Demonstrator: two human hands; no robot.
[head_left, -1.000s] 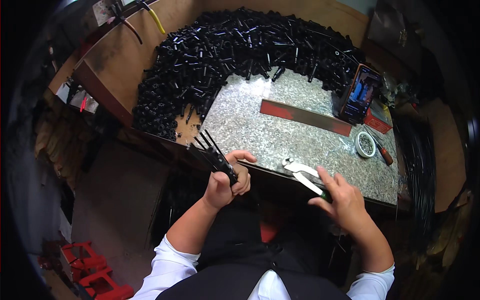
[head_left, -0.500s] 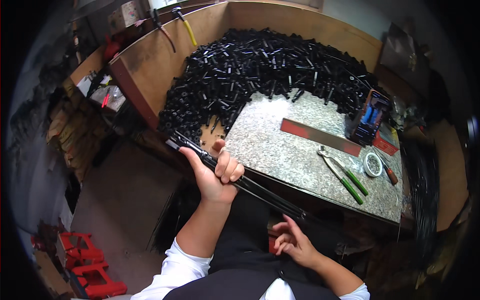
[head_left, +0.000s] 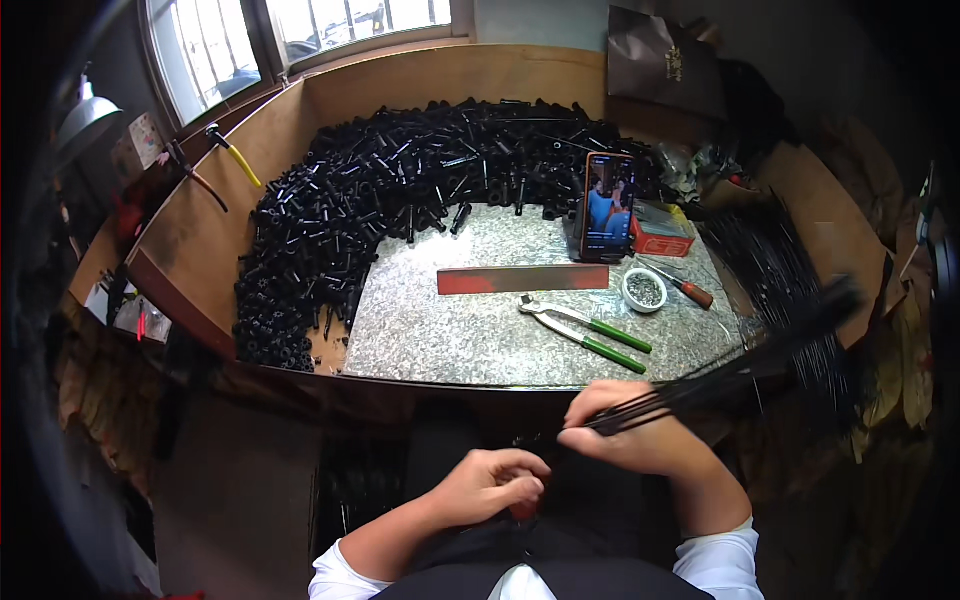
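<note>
Transfer of a bundle between the hands, seen from above. The bundle of black rods [head_left: 740, 368], which half a second earlier lay in the left hand, is now in the right hand [head_left: 635, 435], whose fingers and thumb are closed around its near end. The left hand [head_left: 492, 487], accordingly relieved of the load, rests low before the body with fingers loosely curled (whether the thumb and fingertips meet, or pinch something small, cannot be told). For the work, this suggests that the right hand now governs the bundle alone, the left being available for support. The bundle slants up and rightward from the grip, past the near right part of the speckled slab [head_left: 400, 335], toward a spread of dark strands [head_left: 765, 265]. It appears slender, straight and matt; separate rods are distinguishable near the fingers, whereas the far end is thicker and blurred, its details unreadable. The green-handled pliers [head_left: 612, 354] lie on the slab, apart from both hands.
</note>
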